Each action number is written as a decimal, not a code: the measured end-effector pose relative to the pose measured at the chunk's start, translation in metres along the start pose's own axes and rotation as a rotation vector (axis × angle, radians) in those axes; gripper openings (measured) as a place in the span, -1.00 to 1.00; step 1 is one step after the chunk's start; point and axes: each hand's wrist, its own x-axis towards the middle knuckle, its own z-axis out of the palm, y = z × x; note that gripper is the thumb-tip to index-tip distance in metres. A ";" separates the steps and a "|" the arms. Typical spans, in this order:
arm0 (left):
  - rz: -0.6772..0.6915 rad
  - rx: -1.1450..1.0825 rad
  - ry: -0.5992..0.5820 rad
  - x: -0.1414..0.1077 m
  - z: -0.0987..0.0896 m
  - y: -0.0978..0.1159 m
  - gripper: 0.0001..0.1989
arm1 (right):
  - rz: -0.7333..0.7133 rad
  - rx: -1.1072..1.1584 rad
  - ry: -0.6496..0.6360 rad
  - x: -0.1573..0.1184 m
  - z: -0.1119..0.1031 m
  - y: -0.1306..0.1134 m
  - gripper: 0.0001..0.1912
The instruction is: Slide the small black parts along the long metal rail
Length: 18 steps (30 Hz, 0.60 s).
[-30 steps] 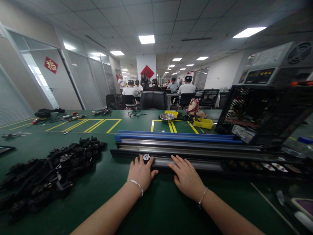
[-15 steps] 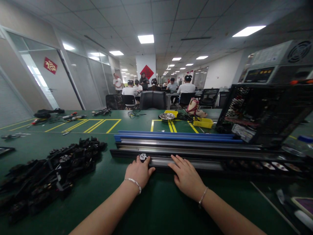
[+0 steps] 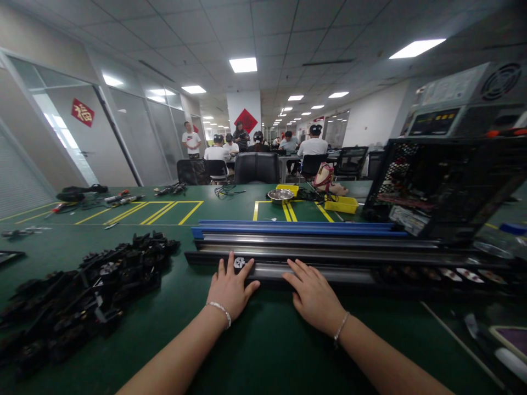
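My left hand [image 3: 230,288] is spread at the left end of the nearest black rail [image 3: 269,271]. Between its fingertips sits a small black part with a pale metal face [image 3: 239,263], and the fingers are apart around it. Farther right, my right hand [image 3: 315,293] rests with stretched fingers, the tips on the same rail. Whether the left fingers touch the part I cannot tell. Along the right stretch of the rail stand several similar parts with shiny faces [image 3: 469,275]. Behind it lie more long dark rails and a blue rail [image 3: 296,228].
A pile of black parts [image 3: 99,285] lies on the green table at left. An open computer case [image 3: 440,186] stands at back right with power supplies on top. Yellow trays [image 3: 341,205] and a metal bowl [image 3: 280,195] sit behind the rails. Several people work at tables beyond.
My left hand has spread its fingers wider, the outer ones stretching forward to the left of the small part. My right hand stays in place.
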 end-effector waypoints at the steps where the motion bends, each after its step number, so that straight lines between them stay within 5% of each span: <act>1: 0.000 0.006 -0.001 0.000 -0.001 0.001 -0.38 | -0.001 0.001 0.001 0.000 0.000 0.000 -0.53; 18: -0.017 0.001 -0.147 0.000 -0.015 -0.001 -0.34 | 0.000 0.014 -0.014 0.001 -0.003 0.001 -0.51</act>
